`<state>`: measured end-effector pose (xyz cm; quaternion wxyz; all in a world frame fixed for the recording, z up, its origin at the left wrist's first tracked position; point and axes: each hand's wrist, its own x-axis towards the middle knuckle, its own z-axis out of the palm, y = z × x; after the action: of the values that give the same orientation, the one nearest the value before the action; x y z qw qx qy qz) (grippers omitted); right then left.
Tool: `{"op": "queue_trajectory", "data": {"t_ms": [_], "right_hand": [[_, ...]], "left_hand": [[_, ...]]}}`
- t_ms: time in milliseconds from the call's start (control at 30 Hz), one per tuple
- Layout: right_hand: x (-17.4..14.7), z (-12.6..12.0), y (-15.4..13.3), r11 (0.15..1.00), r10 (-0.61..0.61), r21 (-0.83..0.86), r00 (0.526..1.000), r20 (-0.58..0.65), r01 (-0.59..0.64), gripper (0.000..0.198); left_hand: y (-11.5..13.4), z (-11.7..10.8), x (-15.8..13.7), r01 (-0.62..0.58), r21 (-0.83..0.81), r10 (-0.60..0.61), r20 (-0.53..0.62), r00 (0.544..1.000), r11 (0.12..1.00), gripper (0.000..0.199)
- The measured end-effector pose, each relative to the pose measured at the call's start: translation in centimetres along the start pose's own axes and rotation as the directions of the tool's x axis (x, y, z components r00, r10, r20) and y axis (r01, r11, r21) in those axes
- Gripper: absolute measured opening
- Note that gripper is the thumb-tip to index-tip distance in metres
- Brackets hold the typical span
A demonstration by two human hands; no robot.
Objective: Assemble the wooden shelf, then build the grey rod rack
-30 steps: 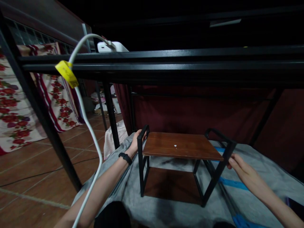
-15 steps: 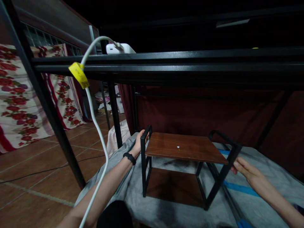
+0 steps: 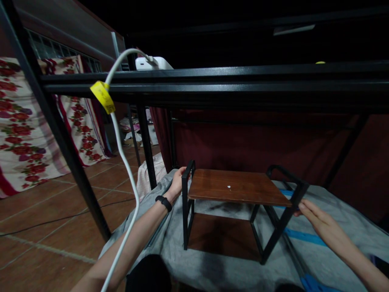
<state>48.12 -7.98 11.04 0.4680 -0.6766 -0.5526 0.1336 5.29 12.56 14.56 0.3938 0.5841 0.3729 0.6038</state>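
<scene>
A small two-tier shelf [image 3: 238,188] with brown wooden boards and a black metal frame stands upright on a grey-covered bed [image 3: 237,272]. My left hand [image 3: 178,181], with a black band on the wrist, holds the shelf's left side frame near the top; its fingertips are partly hidden by the frame. On the opposite side my right hand [image 3: 316,215] grips the right side frame just below board level, some fingers out of sight behind the metal. A small white spot [image 3: 229,187] shows on the top board.
A black bunk rail [image 3: 231,77] crosses above the shelf, carrying a white device [image 3: 153,63]. Its white cable [image 3: 129,174] with a yellow tag [image 3: 103,96] hangs in front of my left arm. Blue strips and a dark pole [image 3: 293,255] lie on the bed at right.
My right hand has moved slightly left and up, closer against the right side frame. The shelf has shifted very little; my left hand stays at its frame.
</scene>
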Motion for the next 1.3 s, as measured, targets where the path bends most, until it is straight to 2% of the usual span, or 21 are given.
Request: {"op": "queue_trajectory", "data": {"t_ms": [233,467,733,867,1100,1300], "right_hand": [[-0.3,0.5,-0.3,0.998,-0.013,0.058,1.000,-0.008,0.013,0.034],[0.0,0.3,-0.7,0.990,-0.088,-0.105,0.996,0.020,0.089,0.038],[0.2,0.0,-0.7,0.971,-0.135,-0.190,0.988,0.073,0.147,0.040],[0.2,0.1,-1.1,0.971,-0.155,-0.169,0.983,0.103,0.171,0.040],[-0.1,0.3,-1.9,0.968,-0.181,-0.158,0.980,0.084,0.192,0.039],[-1.1,0.6,-2.3,0.970,-0.193,-0.153,0.981,-0.006,0.190,0.046]], "left_hand": [[0.7,0.2,-0.5,0.038,-0.058,-0.041,-0.040,0.998,0.998,0.028],[1.0,0.1,-0.2,-0.010,-0.021,0.009,-0.030,1.000,1.000,0.028],[-2.8,-0.9,2.3,-0.040,0.028,0.042,-0.057,0.997,0.999,0.033],[-3.9,-1.5,3.2,-0.057,0.083,0.059,-0.016,0.998,0.995,0.039],[-1.9,-1.3,2.2,-0.102,0.145,0.103,0.003,0.995,0.984,0.044],[-2.1,-1.0,2.1,-0.083,0.121,0.084,0.002,0.996,0.989,0.049]]}}
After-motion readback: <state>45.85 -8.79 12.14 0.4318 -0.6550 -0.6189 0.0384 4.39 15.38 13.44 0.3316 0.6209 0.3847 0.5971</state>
